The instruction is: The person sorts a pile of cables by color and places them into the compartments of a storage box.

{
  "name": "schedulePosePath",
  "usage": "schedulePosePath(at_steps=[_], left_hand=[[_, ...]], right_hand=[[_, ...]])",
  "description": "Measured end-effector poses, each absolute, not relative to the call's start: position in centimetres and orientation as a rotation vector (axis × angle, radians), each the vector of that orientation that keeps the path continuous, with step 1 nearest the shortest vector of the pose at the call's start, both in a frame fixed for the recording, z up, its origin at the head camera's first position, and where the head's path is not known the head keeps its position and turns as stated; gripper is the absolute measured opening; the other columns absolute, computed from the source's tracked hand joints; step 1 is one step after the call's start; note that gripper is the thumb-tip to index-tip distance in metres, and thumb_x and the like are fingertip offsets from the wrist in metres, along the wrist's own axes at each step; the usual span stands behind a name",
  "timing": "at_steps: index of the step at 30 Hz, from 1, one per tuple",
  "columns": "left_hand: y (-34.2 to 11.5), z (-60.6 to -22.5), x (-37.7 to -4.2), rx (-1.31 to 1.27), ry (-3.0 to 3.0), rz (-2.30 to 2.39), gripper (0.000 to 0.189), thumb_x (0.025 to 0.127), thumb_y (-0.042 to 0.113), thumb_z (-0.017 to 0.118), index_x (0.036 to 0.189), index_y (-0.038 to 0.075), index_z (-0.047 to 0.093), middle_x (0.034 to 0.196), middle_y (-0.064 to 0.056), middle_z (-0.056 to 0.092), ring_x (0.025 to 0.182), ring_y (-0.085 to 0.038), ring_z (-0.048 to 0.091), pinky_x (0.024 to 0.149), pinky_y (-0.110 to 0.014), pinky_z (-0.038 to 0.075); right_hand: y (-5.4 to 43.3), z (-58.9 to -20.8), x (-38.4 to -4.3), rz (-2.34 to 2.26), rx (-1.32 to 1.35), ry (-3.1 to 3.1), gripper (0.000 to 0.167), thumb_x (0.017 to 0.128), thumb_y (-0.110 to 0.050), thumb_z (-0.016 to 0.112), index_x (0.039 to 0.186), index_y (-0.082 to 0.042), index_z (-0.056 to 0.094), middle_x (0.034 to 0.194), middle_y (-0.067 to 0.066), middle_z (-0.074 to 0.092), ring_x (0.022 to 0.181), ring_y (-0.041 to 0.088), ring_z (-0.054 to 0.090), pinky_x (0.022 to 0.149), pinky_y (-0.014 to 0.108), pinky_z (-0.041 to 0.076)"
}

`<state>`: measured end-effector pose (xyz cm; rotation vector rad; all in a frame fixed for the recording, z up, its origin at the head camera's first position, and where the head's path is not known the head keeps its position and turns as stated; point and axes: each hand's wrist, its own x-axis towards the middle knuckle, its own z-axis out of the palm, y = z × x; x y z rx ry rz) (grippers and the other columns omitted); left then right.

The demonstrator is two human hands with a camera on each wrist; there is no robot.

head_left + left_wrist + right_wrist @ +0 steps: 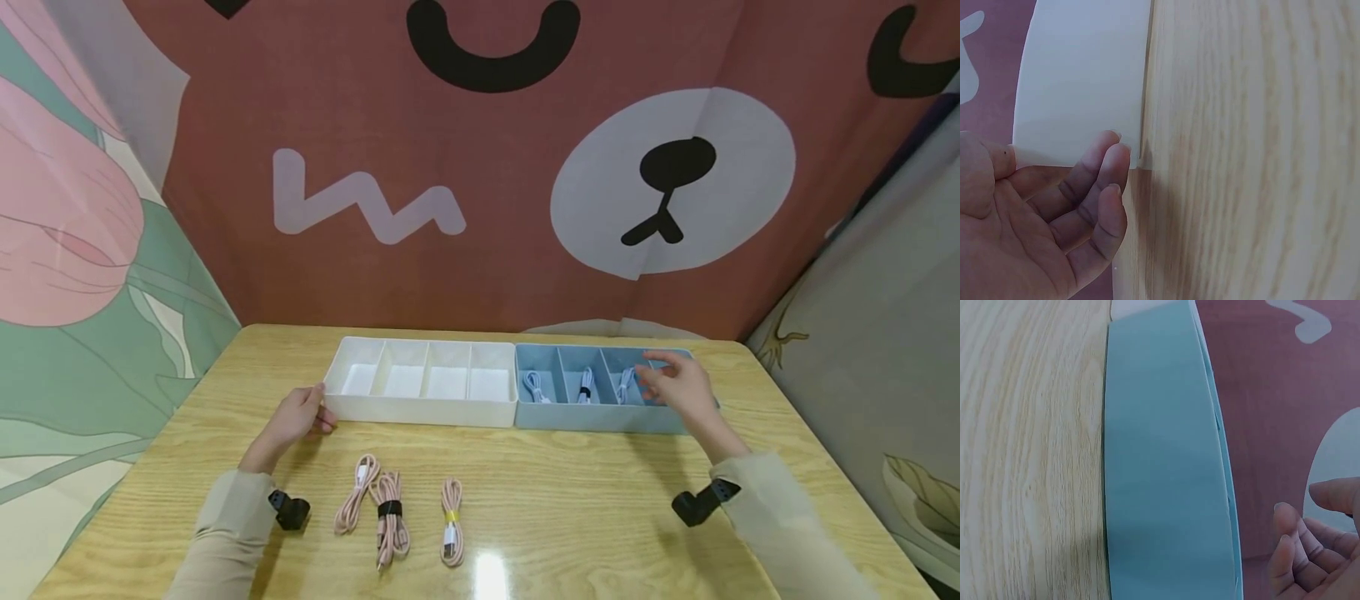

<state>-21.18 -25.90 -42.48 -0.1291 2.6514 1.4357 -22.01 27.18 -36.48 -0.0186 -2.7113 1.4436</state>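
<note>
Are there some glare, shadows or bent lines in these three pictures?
Head view: bright glare on the table near the bottom edge; left wrist view: soft shadow beside the left hand; right wrist view: the blue box has bowed edges, probably lens distortion.

A smooth, white, rectangular four-compartment box (420, 409) is set end to end against a blue, rectangular divided box (592, 418), in which three pale coiled cables (534, 385) are held separately. Three pink coiled cables (394, 533) are laid nearer the camera.
</note>
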Motion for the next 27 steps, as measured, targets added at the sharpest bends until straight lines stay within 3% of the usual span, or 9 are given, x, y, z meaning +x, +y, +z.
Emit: schedulePosePath(at_steps=[8, 20, 27], left_hand=[[-25.9, -42.3, -21.1, -0.133, 2.65, 1.424, 0.055, 0.101, 0.03, 0.018, 0.092, -0.01, 0.054, 0.071, -0.008, 0.061, 0.062, -0.016, 0.057, 0.054, -0.033, 0.044], [-25.8, -42.4, -21.1, -0.127, 2.657, 1.42, 0.054, 0.102, 0.028, 0.017, 0.092, -0.01, 0.053, 0.07, -0.007, 0.061, 0.061, -0.016, 0.057, 0.054, -0.033, 0.044], [-25.8, -42.4, -21.0, -0.116, 2.656, 1.423, 0.055, 0.102, 0.029, 0.017, 0.092, -0.011, 0.054, 0.071, -0.008, 0.061, 0.062, -0.016, 0.057, 0.053, -0.034, 0.044]], right_hand=[[26.6, -36.4, -21.0, 1.467, 0.02, -2.689, 0.048, 0.091, -0.027, 0.057, 0.127, 0.002, 0.047, 0.081, 0.007, 0.066, 0.066, 0.025, 0.064, 0.06, 0.035, 0.05], [25.4, -36.1, -19.7, 1.52, 0.069, -2.644, 0.041, 0.09, -0.022, 0.059, 0.121, 0.005, 0.052, 0.083, 0.021, 0.064, 0.065, 0.027, 0.064, 0.057, 0.034, 0.05], [24.7, -35.6, -18.8, 1.537, 0.085, -2.634, 0.041, 0.089, -0.023, 0.06, 0.119, 0.005, 0.054, 0.08, 0.019, 0.065, 0.064, 0.024, 0.064, 0.056, 0.031, 0.05]])
